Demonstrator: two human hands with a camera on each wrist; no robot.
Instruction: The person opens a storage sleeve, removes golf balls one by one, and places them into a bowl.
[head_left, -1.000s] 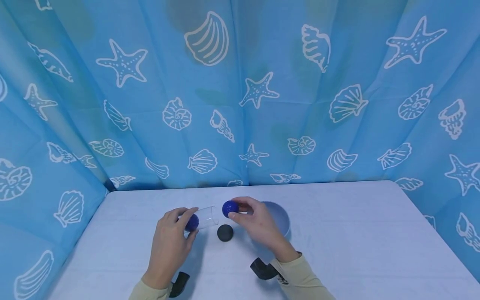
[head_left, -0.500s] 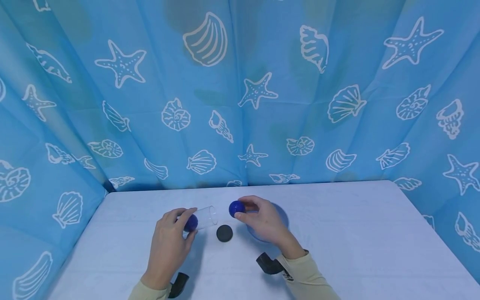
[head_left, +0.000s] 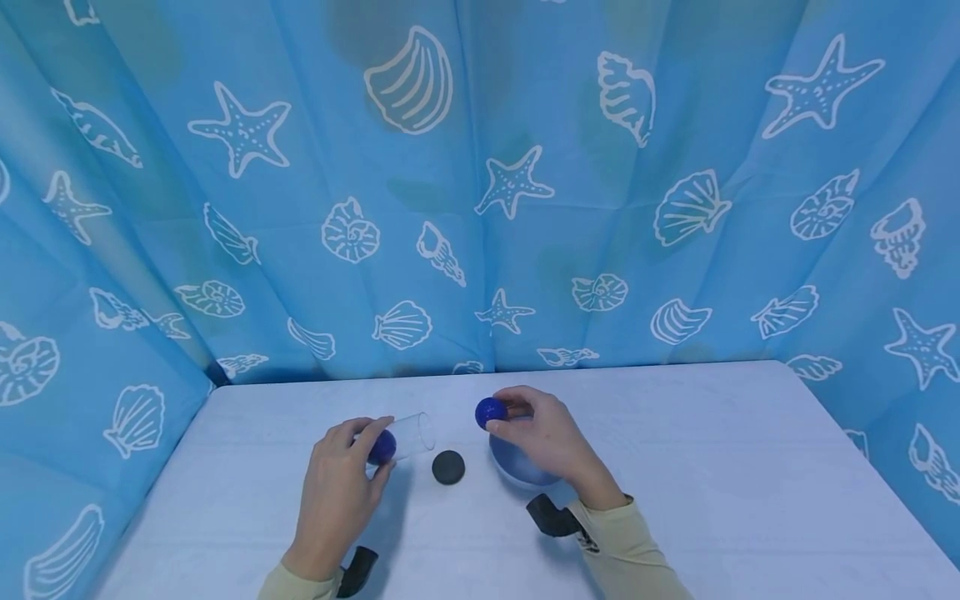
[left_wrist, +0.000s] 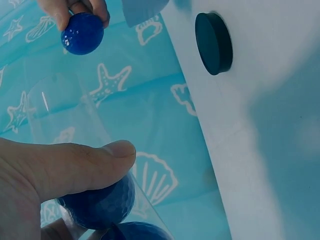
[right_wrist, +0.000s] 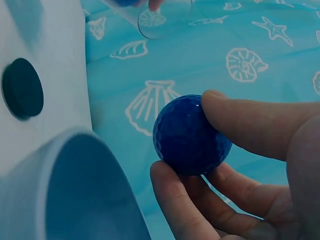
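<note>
The right hand (head_left: 551, 437) is partly closed, thumb and fingertips pinching a blue ball (head_left: 491, 412), round, glossy and finely dimpled, clear of the table. The left hand (head_left: 337, 483) is curved round a clear, smooth-walled tube (head_left: 412, 435), held tilted on its side, its round mouth pointing between two and three o'clock in the head view. Inside it, by the thumb, sits another dimpled ball (left_wrist: 100, 205), also blue. A further blue rounded shape is cut off at the left wrist view's lower edge; what it is, I cannot tell.

From the pinched ball in the head view, the tube's mouth is near nine o'clock, a flat black disc (head_left: 448, 467) with a smooth edge lies toward seven, and a smooth, rounded blue bowl (head_left: 521, 468) stands at five, partly behind the right hand. Beneath spreads a lightly creased white cloth (head_left: 712, 467); toward twelve hangs a folded blue curtain (head_left: 540, 242) printed with white shells and starfish.
</note>
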